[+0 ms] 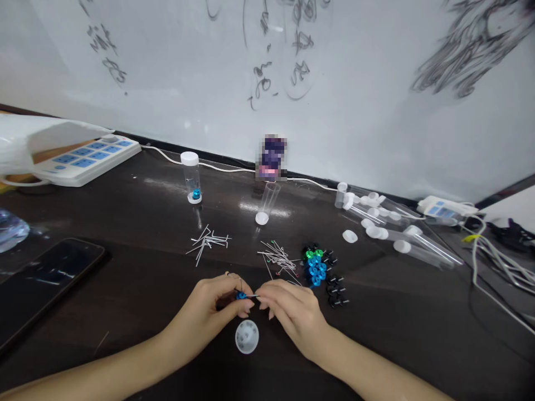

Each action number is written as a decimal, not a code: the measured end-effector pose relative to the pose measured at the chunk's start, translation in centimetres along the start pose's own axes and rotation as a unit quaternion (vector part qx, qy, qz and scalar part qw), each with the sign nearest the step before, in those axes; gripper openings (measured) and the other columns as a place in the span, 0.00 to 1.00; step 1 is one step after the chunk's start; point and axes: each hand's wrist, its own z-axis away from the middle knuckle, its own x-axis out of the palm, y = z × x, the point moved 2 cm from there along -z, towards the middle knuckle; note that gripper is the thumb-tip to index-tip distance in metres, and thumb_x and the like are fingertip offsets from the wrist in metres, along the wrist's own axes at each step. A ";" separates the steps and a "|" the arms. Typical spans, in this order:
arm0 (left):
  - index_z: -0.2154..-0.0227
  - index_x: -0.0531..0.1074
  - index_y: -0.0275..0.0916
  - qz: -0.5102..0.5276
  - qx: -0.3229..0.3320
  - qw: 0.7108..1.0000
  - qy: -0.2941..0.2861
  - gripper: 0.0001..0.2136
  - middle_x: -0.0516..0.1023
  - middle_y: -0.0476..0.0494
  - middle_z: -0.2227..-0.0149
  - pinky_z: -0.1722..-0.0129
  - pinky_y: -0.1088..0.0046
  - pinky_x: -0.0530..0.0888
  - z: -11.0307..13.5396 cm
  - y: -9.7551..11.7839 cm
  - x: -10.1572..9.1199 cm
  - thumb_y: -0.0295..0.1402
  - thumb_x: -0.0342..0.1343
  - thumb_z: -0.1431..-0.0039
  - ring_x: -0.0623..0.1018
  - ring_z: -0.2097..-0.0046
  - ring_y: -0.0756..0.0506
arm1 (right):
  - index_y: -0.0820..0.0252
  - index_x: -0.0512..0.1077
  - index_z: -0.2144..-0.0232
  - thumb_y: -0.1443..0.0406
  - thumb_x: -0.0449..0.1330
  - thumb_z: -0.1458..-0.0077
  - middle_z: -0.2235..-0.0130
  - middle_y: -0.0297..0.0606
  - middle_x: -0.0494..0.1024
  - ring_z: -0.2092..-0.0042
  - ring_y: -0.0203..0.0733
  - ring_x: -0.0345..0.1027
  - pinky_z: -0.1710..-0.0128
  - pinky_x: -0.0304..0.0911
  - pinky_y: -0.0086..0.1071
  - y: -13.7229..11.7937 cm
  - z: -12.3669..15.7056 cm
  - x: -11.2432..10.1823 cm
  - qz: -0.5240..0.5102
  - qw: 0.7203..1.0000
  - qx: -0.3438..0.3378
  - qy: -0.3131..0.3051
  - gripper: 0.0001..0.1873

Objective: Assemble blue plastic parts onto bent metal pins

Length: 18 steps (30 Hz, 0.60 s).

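Between thumb and fingertips, my left hand (211, 303) pinches a small blue wheel-like part (241, 296). A thin metal rod (252, 296) sticks out of the blue part toward the right, and the closed fingertips of my right hand (295, 312) grip its other end. Just below the fingers stands a small round translucent cup (247, 337) with dark bits visible in it. Past my right hand lies a pile of thin metal pins (281, 259), some with coloured tips. Beside it are several blue parts (316, 270), green parts (314, 254) and black parts with metal shafts (335, 291).
Bent metal rods (209, 240) lie left of centre. A capped clear tube (192, 175) and an open one (270, 197) stand behind. Tubes and white caps (378, 217) crowd the right back. A phone (45, 284) and power strip (90, 161) are at left; cables (497, 262) at right.
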 end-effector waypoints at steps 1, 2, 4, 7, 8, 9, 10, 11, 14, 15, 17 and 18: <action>0.67 0.77 0.40 -0.003 0.002 1.000 0.000 0.07 0.78 0.48 0.70 0.67 0.73 0.72 0.0 0.0 0.0 0.36 0.56 0.40 0.76 0.69 0.47 | 0.66 0.71 0.57 0.74 0.52 0.37 0.67 0.42 0.77 0.68 0.38 0.71 0.68 0.69 0.30 0.0 0.0 0.0 0.002 1.000 -0.007 0.002 0.09; 0.67 0.77 0.40 -0.008 0.004 1.000 -0.001 0.07 0.78 0.48 0.70 0.67 0.73 0.72 0.0 0.1 0.0 0.36 0.56 0.40 0.76 0.69 0.47 | 0.66 0.71 0.57 0.74 0.53 0.37 0.67 0.42 0.77 0.68 0.38 0.72 0.67 0.69 0.30 -0.1 0.0 0.0 0.006 1.000 -0.015 0.005 0.09; 0.67 0.77 0.40 -0.021 0.015 1.000 0.001 0.07 0.78 0.48 0.71 0.66 0.73 0.72 0.0 0.2 0.0 0.36 0.56 0.40 0.76 0.68 0.47 | 0.65 0.70 0.56 0.73 0.53 0.36 0.66 0.41 0.79 0.67 0.39 0.73 0.66 0.69 0.31 -0.2 0.1 0.0 0.016 0.999 -0.030 0.013 0.09; 0.68 0.77 0.40 -0.039 0.041 0.998 0.003 0.07 0.78 0.48 0.71 0.66 0.73 0.71 -0.1 0.5 -0.1 0.34 0.55 0.39 0.76 0.67 0.47 | 0.64 0.70 0.56 0.72 0.52 0.36 0.67 0.39 0.79 0.68 0.38 0.74 0.67 0.68 0.30 -0.1 0.1 0.0 0.014 1.000 -0.016 0.009 0.08; 0.69 0.77 0.40 -0.042 0.049 0.998 0.003 0.07 0.78 0.48 0.71 0.66 0.73 0.71 -0.1 0.5 -0.1 0.33 0.55 0.39 0.76 0.66 0.47 | 0.64 0.69 0.55 0.72 0.52 0.35 0.68 0.39 0.79 0.69 0.38 0.74 0.68 0.68 0.29 -0.1 0.1 0.1 0.006 1.000 -0.004 0.001 0.09; 0.70 0.77 0.40 -0.041 0.053 0.998 0.004 0.08 0.78 0.48 0.71 0.66 0.73 0.71 -0.1 0.6 -0.1 0.33 0.55 0.39 0.76 0.67 0.47 | 0.63 0.68 0.54 0.72 0.52 0.35 0.68 0.38 0.79 0.69 0.37 0.73 0.69 0.67 0.29 -0.1 0.1 0.2 -0.003 1.000 0.007 -0.008 0.09; 0.70 0.76 0.39 -0.035 0.051 0.998 0.004 0.08 0.78 0.48 0.72 0.66 0.73 0.71 -0.1 0.6 -0.1 0.33 0.55 0.38 0.76 0.67 0.47 | 0.63 0.67 0.53 0.71 0.52 0.35 0.68 0.37 0.78 0.70 0.37 0.73 0.69 0.67 0.28 0.0 0.1 0.2 -0.010 1.000 0.018 -0.016 0.10; 0.70 0.76 0.39 -0.024 0.044 0.999 0.005 0.08 0.78 0.48 0.72 0.66 0.73 0.72 -0.2 0.6 -0.1 0.33 0.55 0.38 0.76 0.67 0.47 | 0.63 0.67 0.52 0.71 0.52 0.35 0.67 0.38 0.78 0.69 0.37 0.73 0.69 0.67 0.29 0.0 0.1 0.2 -0.012 0.999 0.028 -0.017 0.10; 0.69 0.76 0.39 0.020 0.013 1.000 0.013 0.08 0.78 0.48 0.73 0.66 0.72 0.73 -0.3 0.5 -0.3 0.35 0.55 0.39 0.77 0.69 0.47 | 0.61 0.69 0.54 0.69 0.55 0.36 0.63 0.40 0.77 0.66 0.39 0.71 0.66 0.66 0.31 0.2 0.1 0.1 0.003 0.997 0.074 0.007 0.09; 0.68 0.76 0.39 0.030 0.006 0.999 0.019 0.08 0.78 0.48 0.72 0.66 0.72 0.73 -0.3 0.4 -0.4 0.36 0.56 0.39 0.78 0.69 0.46 | 0.60 0.70 0.56 0.69 0.55 0.37 0.63 0.39 0.76 0.65 0.39 0.71 0.65 0.66 0.32 0.3 0.0 0.0 0.007 0.995 0.093 0.019 0.08; 0.69 0.76 0.39 0.037 -0.003 0.999 0.029 0.08 0.77 0.48 0.72 0.66 0.71 0.74 -0.3 0.3 -0.6 0.36 0.56 0.40 0.78 0.69 0.46 | 0.60 0.71 0.58 0.69 0.55 0.37 0.65 0.38 0.76 0.66 0.39 0.70 0.65 0.65 0.32 0.4 0.0 -0.1 0.000 0.992 0.120 0.033 0.06; 0.68 0.76 0.39 0.035 -0.006 0.999 0.031 0.08 0.77 0.48 0.72 0.66 0.71 0.74 -0.4 0.2 -0.6 0.37 0.56 0.40 0.78 0.69 0.46 | 0.60 0.71 0.58 0.69 0.55 0.37 0.67 0.37 0.75 0.68 0.38 0.70 0.66 0.65 0.31 0.5 0.0 -0.1 -0.008 0.992 0.125 0.035 0.07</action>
